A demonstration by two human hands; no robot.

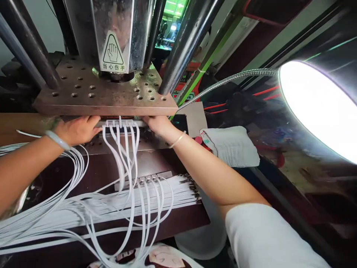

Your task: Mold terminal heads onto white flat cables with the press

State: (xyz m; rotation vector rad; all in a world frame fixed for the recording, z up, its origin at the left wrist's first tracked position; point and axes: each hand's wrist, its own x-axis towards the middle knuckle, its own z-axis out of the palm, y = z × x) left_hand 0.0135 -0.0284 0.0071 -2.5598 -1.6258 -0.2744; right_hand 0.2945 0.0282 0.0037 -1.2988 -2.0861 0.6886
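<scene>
Under the thick steel plate (111,98) of a press, a narrow metal bar (119,123) holds several white cables (126,149) that hang down in loops. My left hand (79,129) grips the bar's left end, with its fingers closed and the tips partly hidden. At the right end is my right hand (158,126), its fingers mostly hidden beneath the plate. A second metal bar (145,179) with white cables fitted in it lies nearer to me, on a flat bundle of cables (173,193) with metal connector ends at the right.
Steel columns (184,48) and a block with a hand-warning label (113,52) rise above the plate. A bright lamp (318,108) on a flexible neck stands at the right. Near my right forearm lies a folded white cloth (232,145). Coiled cables (75,167) run at the left.
</scene>
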